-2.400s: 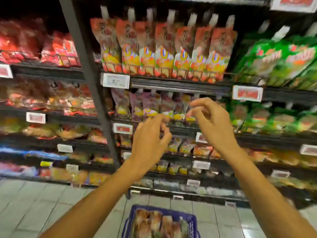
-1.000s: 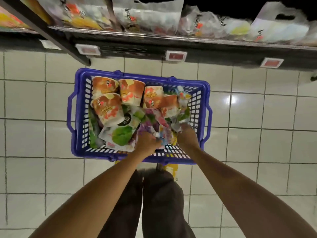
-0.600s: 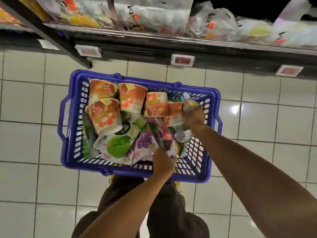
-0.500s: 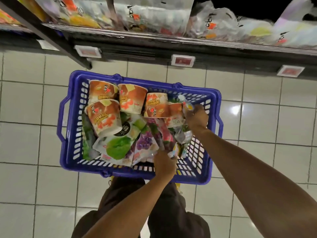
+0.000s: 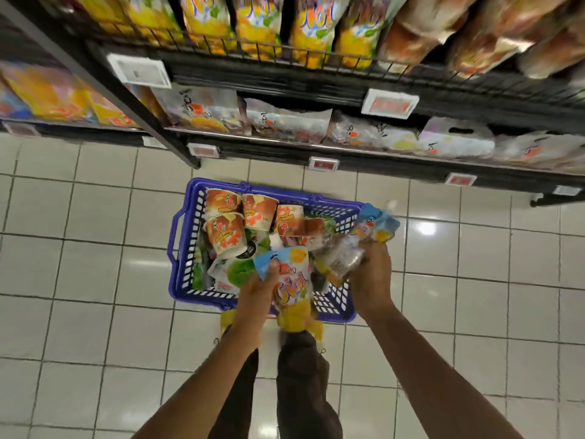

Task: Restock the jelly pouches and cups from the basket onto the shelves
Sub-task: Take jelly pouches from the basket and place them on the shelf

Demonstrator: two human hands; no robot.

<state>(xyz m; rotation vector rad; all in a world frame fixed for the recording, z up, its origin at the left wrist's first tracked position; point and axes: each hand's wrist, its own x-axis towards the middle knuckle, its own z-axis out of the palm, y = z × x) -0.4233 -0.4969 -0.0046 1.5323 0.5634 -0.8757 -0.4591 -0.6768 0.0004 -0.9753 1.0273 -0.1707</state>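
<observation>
Jelly pouches in both hands above a blue basket (image 5: 181, 248)

A person's left hand (image 5: 258, 288) grips a blue-topped pouch (image 5: 292, 282) by its crumpled upper corner, fingers curled round the top. The pouch hangs just to the right of that hand, with its yellow bottom over the near rim of the basket. The right hand (image 5: 370, 277) grasps a bunch of pouches. A blue-and-yellow pouch (image 5: 376, 224) with a white spout sticks up beyond its fingers. A silvery pouch (image 5: 340, 261) juts out to its left, toward the other hand. How many pouches it holds cannot be told.

The basket stands on the tiled floor (image 5: 79, 248) below both hands, partly hidden by them. Orange cups (image 5: 226, 234) lie on their sides in its far half, ahead and to the left of the left hand. A green-printed pouch (image 5: 239, 270) lies just left of that hand's fingers, partly under the nearest cup.

Beyond both hands rise the black shelves (image 5: 316, 80). Pale bags (image 5: 288, 122) lie flat on the lowest shelf in view. Yellow bags (image 5: 258, 30) and orange bags stand on the one above, behind a wire rail. Price tags (image 5: 323, 163) sit along the shelf edges. The person's dark trouser legs (image 5: 304, 375) show between the two forearms, near the lower edge of the view.
</observation>
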